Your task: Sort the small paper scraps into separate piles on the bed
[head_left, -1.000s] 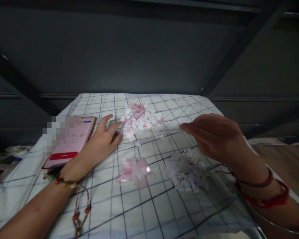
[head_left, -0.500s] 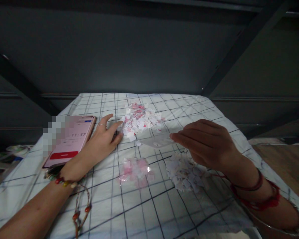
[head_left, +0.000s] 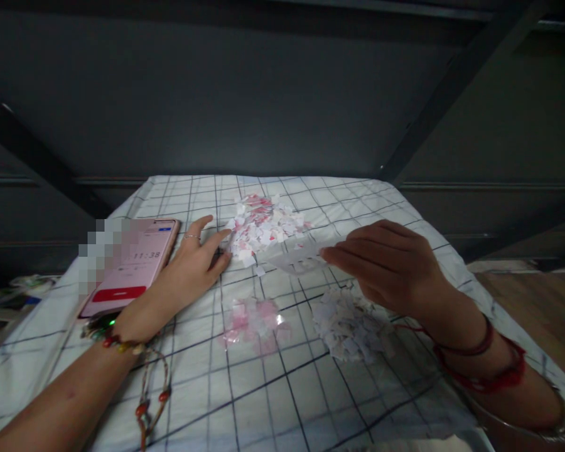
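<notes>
My left hand [head_left: 195, 251] lies on the checked cloth with its fingers apart, holding nothing. Its fingertips reach the left edge of a heap of small white and pink paper scraps [head_left: 263, 229]. Pinched in the fingers of my right hand [head_left: 388, 267] is a thin, translucent plastic piece [head_left: 296, 257], stretching left just in front of that heap. I cannot tell whether it is a bag or a sheet. Below my right hand sits a pile of whitish scraps [head_left: 348, 326]. Between the hands, nearer to me, lies a small group of shiny pink, see-through pieces [head_left: 258, 323].
A phone [head_left: 132, 267] in a pink case lies left of my left hand, its screen showing a running timer. White cloth with dark grid lines [head_left: 188, 402] covers the table. A dark panel [head_left: 245, 94] stands behind the table's far edge.
The plastic piece has shifted slightly in my right hand, its near edge now more curved. My left hand keeps its place. The phone's timer has advanced by one second.
</notes>
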Demonstrator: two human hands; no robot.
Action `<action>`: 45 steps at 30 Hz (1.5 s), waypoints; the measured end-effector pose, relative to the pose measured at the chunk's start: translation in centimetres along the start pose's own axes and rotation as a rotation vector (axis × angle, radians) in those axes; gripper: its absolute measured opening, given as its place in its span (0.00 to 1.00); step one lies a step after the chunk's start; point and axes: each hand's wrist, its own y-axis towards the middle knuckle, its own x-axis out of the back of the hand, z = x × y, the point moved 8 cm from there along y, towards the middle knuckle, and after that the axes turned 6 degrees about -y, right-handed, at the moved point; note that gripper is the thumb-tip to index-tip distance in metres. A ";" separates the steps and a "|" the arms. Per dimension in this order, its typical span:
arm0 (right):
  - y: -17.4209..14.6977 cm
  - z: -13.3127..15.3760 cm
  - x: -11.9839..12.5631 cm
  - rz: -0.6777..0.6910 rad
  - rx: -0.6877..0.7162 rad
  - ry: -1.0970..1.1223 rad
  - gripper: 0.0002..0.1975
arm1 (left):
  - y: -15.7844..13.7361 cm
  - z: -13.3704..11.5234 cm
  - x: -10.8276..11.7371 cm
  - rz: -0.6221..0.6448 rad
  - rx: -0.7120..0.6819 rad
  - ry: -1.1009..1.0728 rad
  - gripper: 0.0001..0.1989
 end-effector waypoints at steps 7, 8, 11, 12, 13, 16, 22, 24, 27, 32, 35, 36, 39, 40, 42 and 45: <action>0.1 0.4 -0.3 0.024 0.035 0.012 0.10 | 0.0 -0.1 0.0 0.011 0.004 -0.006 0.21; 0.0 0.1 -0.4 0.034 0.022 -0.018 0.09 | 0.0 0.0 0.0 0.014 0.007 -0.009 0.21; -0.4 -1.1 -0.4 0.053 -0.030 -0.107 0.10 | 0.0 0.0 0.0 0.018 0.013 -0.014 0.22; -0.6 -1.4 -0.3 0.055 -0.041 -0.133 0.11 | -0.1 0.0 0.0 0.017 0.015 -0.014 0.22; -0.8 -1.7 -0.3 0.061 -0.048 -0.155 0.13 | -0.1 0.0 0.0 0.017 0.015 -0.013 0.22; -0.9 -2.2 0.0 0.048 -0.080 -0.175 0.15 | -0.1 0.0 0.1 0.023 0.011 -0.016 0.22; -0.6 -1.6 -0.1 0.009 -0.061 -0.083 0.12 | -0.1 -0.1 0.1 0.008 0.009 -0.031 0.20; -0.8 -1.8 -0.4 0.049 -0.054 -0.117 0.13 | -0.1 0.0 0.1 0.005 0.008 -0.034 0.21; -1.5 -2.8 -0.4 0.110 -0.090 -0.208 0.14 | -0.1 0.0 0.1 0.004 0.005 -0.038 0.22; -2.4 -3.8 0.5 0.081 -0.154 -0.219 0.13 | -0.2 0.1 0.0 0.010 0.007 -0.032 0.22; -2.3 -3.5 0.5 0.063 -0.138 -0.180 0.13 | -0.2 0.1 0.0 0.015 0.014 -0.039 0.22; -2.2 -3.2 0.5 0.063 -0.124 -0.161 0.13 | -0.2 0.1 0.0 0.015 0.016 -0.043 0.22; -1.7 -2.4 0.3 0.067 -0.086 -0.066 0.14 | -0.2 0.1 0.0 0.012 0.018 -0.043 0.21; -1.6 -2.2 0.4 0.060 -0.080 -0.036 0.15 | -0.2 0.1 0.1 0.010 0.018 -0.040 0.21; -1.5 -2.1 0.6 0.042 -0.084 -0.014 0.15 | -0.2 0.1 0.1 0.009 0.019 -0.035 0.21; -1.5 -2.2 0.8 0.040 -0.102 -0.075 0.16 | -0.2 0.2 0.1 -0.003 0.012 -0.037 0.20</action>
